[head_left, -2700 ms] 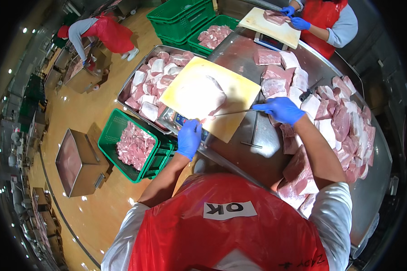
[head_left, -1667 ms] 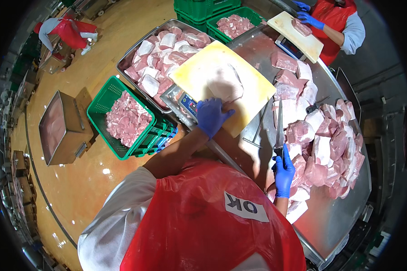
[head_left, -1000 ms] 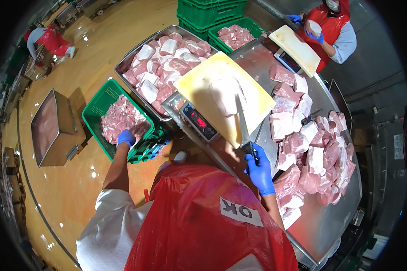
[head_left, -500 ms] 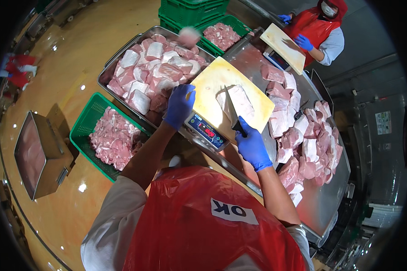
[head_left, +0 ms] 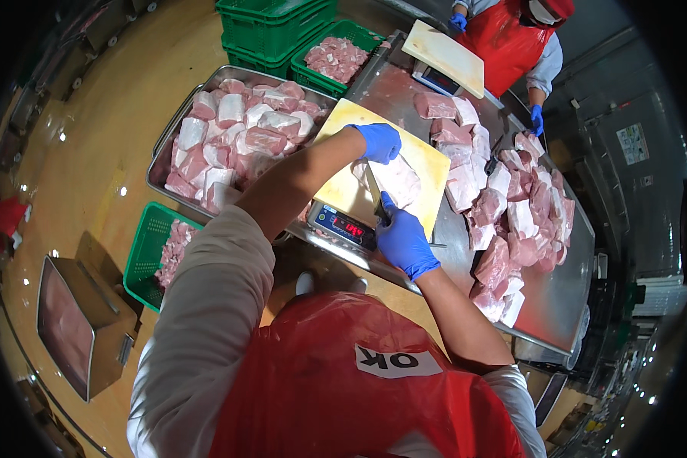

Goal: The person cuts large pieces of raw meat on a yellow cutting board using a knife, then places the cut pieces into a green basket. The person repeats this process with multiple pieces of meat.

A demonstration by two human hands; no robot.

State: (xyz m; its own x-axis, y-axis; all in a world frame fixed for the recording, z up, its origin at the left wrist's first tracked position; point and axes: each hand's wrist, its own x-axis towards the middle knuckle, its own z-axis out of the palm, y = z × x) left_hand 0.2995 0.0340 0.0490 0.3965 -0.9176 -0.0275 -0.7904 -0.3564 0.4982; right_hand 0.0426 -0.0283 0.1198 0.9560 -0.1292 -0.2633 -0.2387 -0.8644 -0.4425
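We saw the piece of meat [head_left: 397,182] lying on the yellow board [head_left: 435,179], a rounded slab with a pale, fatty-looking face. The slim metal knife [head_left: 372,182] lay across it; we could not tell whether its edge had gone in. The blue-gloved right grip [head_left: 406,238] was closed round the knife; the left grip [head_left: 378,143] was curled over the piece's far end, and we could not tell whether it pinched anything. We judged this piece unfinished. A red-lit scale [head_left: 343,227] jutted from under the board's near edge. To the left, a steel tray [head_left: 155,183] was heaped with pink-and-white blocks [head_left: 233,112], which we took for done, and a green plastic crate [head_left: 140,256] held ragged scraps [head_left: 174,248]. To the right, chunky, uneven cuts [head_left: 523,221] lay piled on the smooth metal table [head_left: 565,282], seemingly left to do.
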